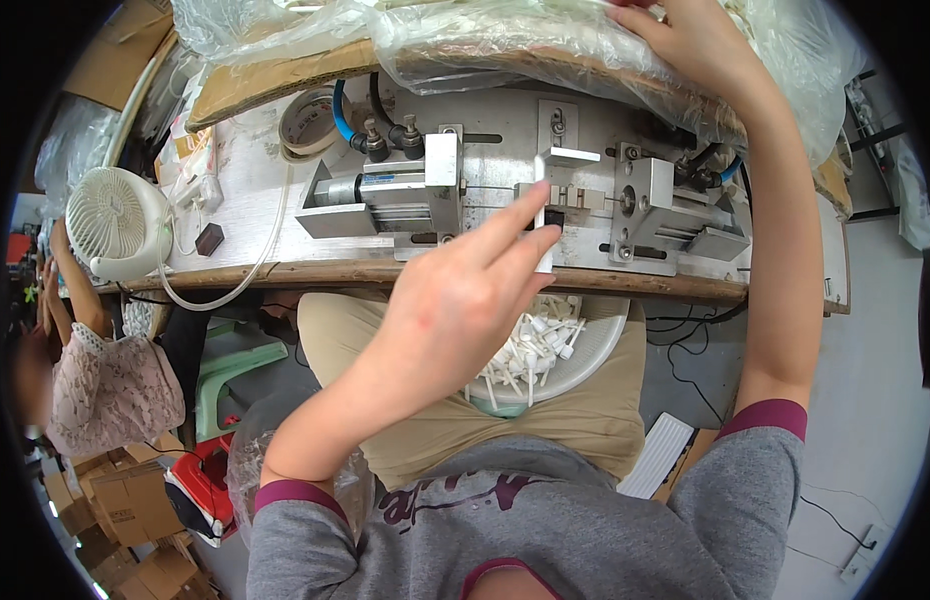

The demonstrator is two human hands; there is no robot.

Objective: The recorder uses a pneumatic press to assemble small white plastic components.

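Observation:
My left hand (450,300) is at the middle of the metal fixture, its fingers closed on a white plastic L-shaped piece (570,156). The piece's long part runs down beside my fingertips, and my thumb is mostly hidden. Facing each other across a small metal block (582,198) are a left pneumatic clamp (395,190) and a right pneumatic clamp (665,205). At the upper right, my right hand (685,40) reaches over a clear plastic bag (465,40); its fingers are partly cut off by the picture's edge, so their grip is unclear.
A bowl (600,355) of small white plastic parts (535,345) rests on my lap below the bench edge (335,275). On the bench's left stand a white fan (115,222) and a tape roll (310,122). A co-worker (115,390) sits at far left.

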